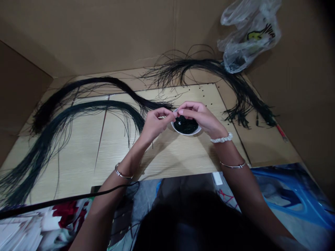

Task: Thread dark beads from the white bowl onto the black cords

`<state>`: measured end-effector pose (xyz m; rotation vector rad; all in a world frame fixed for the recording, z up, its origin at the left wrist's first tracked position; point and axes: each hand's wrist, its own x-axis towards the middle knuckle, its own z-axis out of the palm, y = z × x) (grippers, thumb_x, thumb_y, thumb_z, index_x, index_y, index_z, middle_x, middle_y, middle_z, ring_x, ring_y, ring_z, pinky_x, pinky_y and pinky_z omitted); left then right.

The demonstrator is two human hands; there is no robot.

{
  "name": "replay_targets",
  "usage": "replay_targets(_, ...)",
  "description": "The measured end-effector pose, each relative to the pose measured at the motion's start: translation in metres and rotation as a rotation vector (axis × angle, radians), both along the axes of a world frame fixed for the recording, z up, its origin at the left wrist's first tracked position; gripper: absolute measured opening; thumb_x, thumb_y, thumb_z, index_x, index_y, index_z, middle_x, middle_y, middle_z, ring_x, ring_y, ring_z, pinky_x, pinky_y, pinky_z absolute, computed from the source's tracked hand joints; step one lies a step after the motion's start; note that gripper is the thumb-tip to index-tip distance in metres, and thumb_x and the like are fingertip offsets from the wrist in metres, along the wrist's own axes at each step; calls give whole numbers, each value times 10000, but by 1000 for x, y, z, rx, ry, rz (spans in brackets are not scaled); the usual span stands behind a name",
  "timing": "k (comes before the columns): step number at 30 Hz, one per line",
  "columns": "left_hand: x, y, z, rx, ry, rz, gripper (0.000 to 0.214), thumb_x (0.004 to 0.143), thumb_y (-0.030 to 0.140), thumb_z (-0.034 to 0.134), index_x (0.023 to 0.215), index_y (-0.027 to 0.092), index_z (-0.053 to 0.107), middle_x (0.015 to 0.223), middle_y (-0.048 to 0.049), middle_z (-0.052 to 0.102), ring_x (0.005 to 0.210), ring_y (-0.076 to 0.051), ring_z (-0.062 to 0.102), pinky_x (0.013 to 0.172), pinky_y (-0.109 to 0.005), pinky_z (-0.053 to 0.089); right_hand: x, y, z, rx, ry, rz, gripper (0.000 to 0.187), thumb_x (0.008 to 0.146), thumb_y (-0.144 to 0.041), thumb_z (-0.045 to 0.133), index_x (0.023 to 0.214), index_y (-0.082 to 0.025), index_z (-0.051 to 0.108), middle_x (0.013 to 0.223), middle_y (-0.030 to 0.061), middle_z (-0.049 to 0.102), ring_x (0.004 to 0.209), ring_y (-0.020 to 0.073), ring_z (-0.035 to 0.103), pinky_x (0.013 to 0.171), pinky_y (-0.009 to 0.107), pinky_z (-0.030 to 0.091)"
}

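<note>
Where brown cardboard walls (104, 31) box in a pale wood-grain board (172, 157), three long bunches of thin black cords (86, 83) lie curving across it: two at left, one at far right. One clear plastic bag (248, 35) sits crumpled beyond the right bunch. Near the middle stands one round white bowl (187, 131), holding a heap of small glossy black beads (185, 124). Above its far left rim, the left hand (154, 123) and the right hand (197, 115) meet with fingers curled, each thumb and forefinger pressed together in a pinch; whatever they pinch is too small to tell. Loose black specks (202, 93) dot the board beyond the bowl. The left wrist wears one metal bangle (124, 172); the right wears another metal bangle (232, 165) and one white beaded bracelet (221, 138).
</note>
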<state>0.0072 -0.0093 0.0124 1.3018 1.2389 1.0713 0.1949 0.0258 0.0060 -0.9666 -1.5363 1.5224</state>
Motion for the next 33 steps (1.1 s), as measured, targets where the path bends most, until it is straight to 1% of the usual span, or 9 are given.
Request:
replay_targets(3,1,-1,0,33,10,4,298,747,431,784,726,151,685,749,-43,714,492,-52,448,425,-191,284,0,1,-1,2,-3,-8,234,799,-371,747,859,-147,715,820,17,658,699,76,498,660,211,386)
replay_targets(6,2,-2,1,32,25,21,293,743,425,787,729,151,686,770,-54,722,535,-68,499,441,-188,308,0,2,-3,-10,24,-13,213,796,-349,743,871,-151,715,833,16,665,687,73,492,640,207,375)
replay_targets(13,1,-2,3,46,19,28,285,748,424,783,717,159,684,776,-57,728,591,-93,564,463,-192,339,0,3,-3,-37,58,-21,204,780,-326,759,889,-155,730,840,20,658,698,75,505,596,204,331)
replay_targets(22,0,0,0,43,-13,25,302,748,443,787,718,158,691,745,-38,719,516,-61,478,463,-203,323,2,1,-1,-32,98,12,208,784,-306,756,921,-152,720,874,24,670,723,77,531,616,200,364)
replay_targets(29,-1,0,-1,-16,-60,9,282,748,420,790,733,157,691,707,-17,691,415,-31,350,388,-210,230,2,3,-3,-18,86,11,255,773,-340,768,943,-157,715,870,33,692,748,94,582,630,202,408)
replay_targets(33,-1,0,1,-28,-64,-3,277,750,417,788,734,158,690,706,-22,684,409,-28,333,377,-209,201,2,3,-4,-9,86,13,254,779,-339,768,950,-156,718,867,36,699,762,98,602,662,207,439)
